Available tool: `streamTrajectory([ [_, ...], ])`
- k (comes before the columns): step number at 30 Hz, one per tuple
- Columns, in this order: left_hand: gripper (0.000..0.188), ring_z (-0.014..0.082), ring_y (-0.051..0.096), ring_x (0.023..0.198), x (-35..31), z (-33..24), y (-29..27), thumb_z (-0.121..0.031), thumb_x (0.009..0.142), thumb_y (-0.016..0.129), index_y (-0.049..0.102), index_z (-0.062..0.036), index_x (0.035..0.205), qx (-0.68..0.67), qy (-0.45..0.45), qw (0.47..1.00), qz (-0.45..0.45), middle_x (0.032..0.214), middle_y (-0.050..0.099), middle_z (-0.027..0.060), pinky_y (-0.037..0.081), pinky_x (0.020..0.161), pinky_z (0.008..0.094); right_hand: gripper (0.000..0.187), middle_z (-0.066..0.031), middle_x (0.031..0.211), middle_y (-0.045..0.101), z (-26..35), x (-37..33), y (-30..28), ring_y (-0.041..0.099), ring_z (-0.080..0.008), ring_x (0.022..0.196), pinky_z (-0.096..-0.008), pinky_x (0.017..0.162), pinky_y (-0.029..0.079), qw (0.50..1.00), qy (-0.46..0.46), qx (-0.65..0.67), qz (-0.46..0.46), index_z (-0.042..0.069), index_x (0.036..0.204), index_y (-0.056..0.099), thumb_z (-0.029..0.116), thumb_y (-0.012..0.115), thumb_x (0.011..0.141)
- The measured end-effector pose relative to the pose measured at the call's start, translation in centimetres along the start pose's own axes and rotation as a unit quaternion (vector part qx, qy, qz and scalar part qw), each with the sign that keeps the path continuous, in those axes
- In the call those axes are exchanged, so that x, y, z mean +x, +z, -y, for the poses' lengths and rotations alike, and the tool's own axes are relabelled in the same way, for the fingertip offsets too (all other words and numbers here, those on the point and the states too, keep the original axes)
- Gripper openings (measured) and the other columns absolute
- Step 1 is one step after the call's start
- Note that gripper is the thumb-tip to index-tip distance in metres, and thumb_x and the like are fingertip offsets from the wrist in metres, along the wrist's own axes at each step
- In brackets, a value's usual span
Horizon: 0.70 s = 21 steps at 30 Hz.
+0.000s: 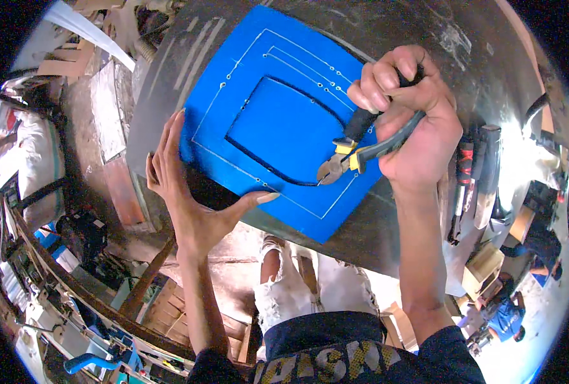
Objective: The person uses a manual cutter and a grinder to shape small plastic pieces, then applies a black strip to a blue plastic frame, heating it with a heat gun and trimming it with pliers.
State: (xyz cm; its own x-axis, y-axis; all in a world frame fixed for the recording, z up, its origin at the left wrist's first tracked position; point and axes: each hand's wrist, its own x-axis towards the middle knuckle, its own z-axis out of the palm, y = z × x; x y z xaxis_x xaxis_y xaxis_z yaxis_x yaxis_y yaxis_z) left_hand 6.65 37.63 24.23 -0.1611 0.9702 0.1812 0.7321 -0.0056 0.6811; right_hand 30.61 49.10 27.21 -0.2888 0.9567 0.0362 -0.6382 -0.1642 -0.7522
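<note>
A flat blue board (283, 131) lies turned at an angle on a dark worktable. Thin pale lines with small holes run across it, around an inner outline with a dark edge. My right hand (419, 118) is closed around the handles of a pair of diagonal cutters (348, 160) with black and yellow grips. Their metal jaws point down-left and meet the near right corner of the inner outline. My left hand (198, 205) is spread at the board's left corner, its fingers along the left edge and its thumb over the near edge.
The dark worktable (451, 38) extends behind the board. Several hand tools (467, 173) stand or lie at its right edge. A black bag-like object (82, 233) and a white sack (41, 153) are on the left. People (505, 317) sit low at the far right, near a wooden box (483, 269).
</note>
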Motion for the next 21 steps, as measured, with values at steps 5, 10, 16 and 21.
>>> streamTrajectory([
  [5,0.128,0.0319,0.040,0.139,0.4,-0.6,-0.1,-0.042,0.041,0.099,0.038,-0.0071,0.148,0.010,0.011,1.000,0.007,0.149,0.044,0.0154,0.021,0.115,0.0519,0.020,-0.0064,0.082,0.042,0.2,0.6,-0.8,0.042,-0.0187,0.074,-0.0327,0.070,0.037,1.000,0.000,-0.001,0.006,0.007,0.090,0.042,0.002,0.050,0.072],
  [10,0.130,0.0332,0.041,0.138,-0.3,-0.1,-0.2,-0.045,0.042,0.098,0.036,-0.0053,0.149,0.037,-0.005,0.999,0.008,0.149,0.044,0.0148,0.023,0.114,0.0510,0.058,-0.0346,0.139,0.047,2.5,-1.2,0.9,0.054,-0.0416,0.123,-0.0356,0.082,0.051,0.997,-0.008,-0.052,-0.050,-0.005,0.132,0.045,0.007,0.052,0.075],
  [16,0.139,0.0359,0.034,0.139,-6.8,-3.8,1.8,-0.052,0.044,0.097,0.028,0.0019,0.151,0.062,-0.106,0.991,-0.048,0.150,0.037,0.0198,0.023,0.113,0.0514,0.067,-0.0331,0.131,0.057,6.5,-6.7,2.7,0.060,-0.0330,0.117,-0.0222,0.062,0.051,0.926,0.170,-0.290,-0.171,-0.007,0.132,0.042,0.007,0.050,0.067],
  [21,0.142,0.0374,0.032,0.140,-7.7,-3.5,2.9,-0.056,0.048,0.095,0.021,0.0043,0.153,0.061,-0.078,0.993,-0.063,0.152,0.034,0.0219,0.024,0.112,0.0523,0.065,-0.0232,0.127,0.064,3.8,-8.7,2.7,0.060,-0.0238,0.108,-0.0257,0.065,0.052,0.879,0.239,-0.374,-0.172,-0.002,0.129,0.046,0.005,0.048,0.064],
])
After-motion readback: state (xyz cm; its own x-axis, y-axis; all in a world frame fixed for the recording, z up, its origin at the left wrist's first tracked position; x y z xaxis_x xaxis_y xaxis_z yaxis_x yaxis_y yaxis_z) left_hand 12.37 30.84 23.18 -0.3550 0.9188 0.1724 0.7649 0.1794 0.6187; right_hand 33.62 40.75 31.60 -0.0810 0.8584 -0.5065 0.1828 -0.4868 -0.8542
